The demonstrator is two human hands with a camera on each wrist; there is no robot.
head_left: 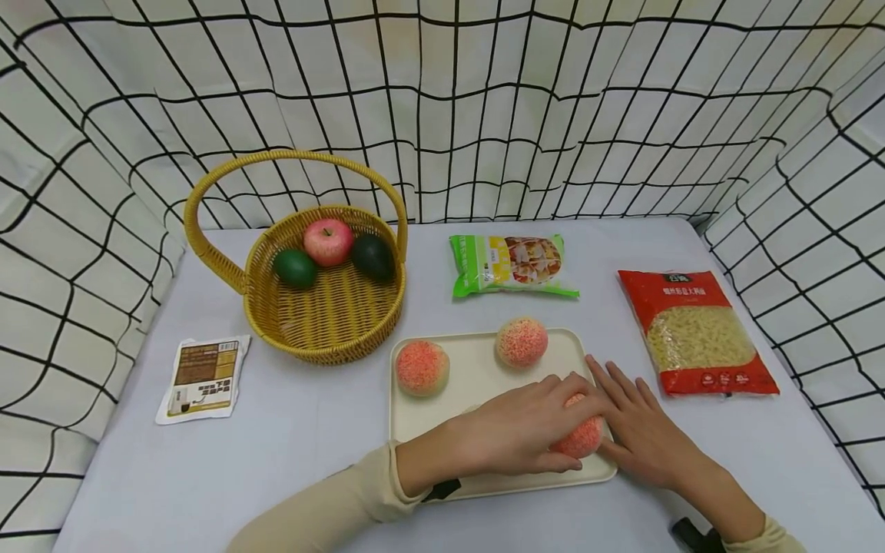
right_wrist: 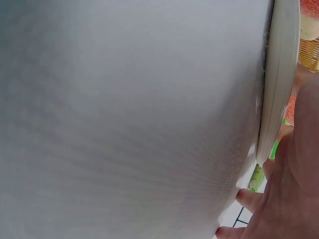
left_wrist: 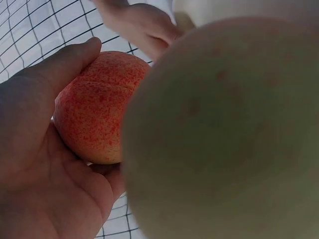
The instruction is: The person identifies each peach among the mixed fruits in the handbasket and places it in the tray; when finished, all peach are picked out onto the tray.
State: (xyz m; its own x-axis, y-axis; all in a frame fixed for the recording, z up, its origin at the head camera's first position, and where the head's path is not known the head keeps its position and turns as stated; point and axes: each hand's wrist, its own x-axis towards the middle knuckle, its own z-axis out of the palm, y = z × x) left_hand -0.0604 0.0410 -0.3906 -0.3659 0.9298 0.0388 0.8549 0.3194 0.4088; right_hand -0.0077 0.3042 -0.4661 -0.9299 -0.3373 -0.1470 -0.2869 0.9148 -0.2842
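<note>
Peach (head_left: 579,438) number three sits at the near right corner of the cream tray (head_left: 477,376), and my left hand (head_left: 525,430) is wrapped over it, fingers and thumb curled round the fruit. From the left wrist view I see the same speckled pink skin cupped in my palm, thumb lying along its top. My right hand (head_left: 639,434) lies flat on the table with fingers straight and spread, grasping nothing, resting against the tray's right edge just beside the held fruit; whether it touches the fruit itself I cannot tell. Two more peaches rest on the tray, one at the far left (head_left: 422,368) and one at the far middle (head_left: 522,342), well apart from each other. Behind the tray stands a wicker basket (head_left: 325,322) holding an apple (head_left: 328,241) between two dark green fruits. A green bag (head_left: 512,266), a red pasta bag (head_left: 694,332) and a small packet (head_left: 203,378) lie on the table (head_left: 276,461).
</note>
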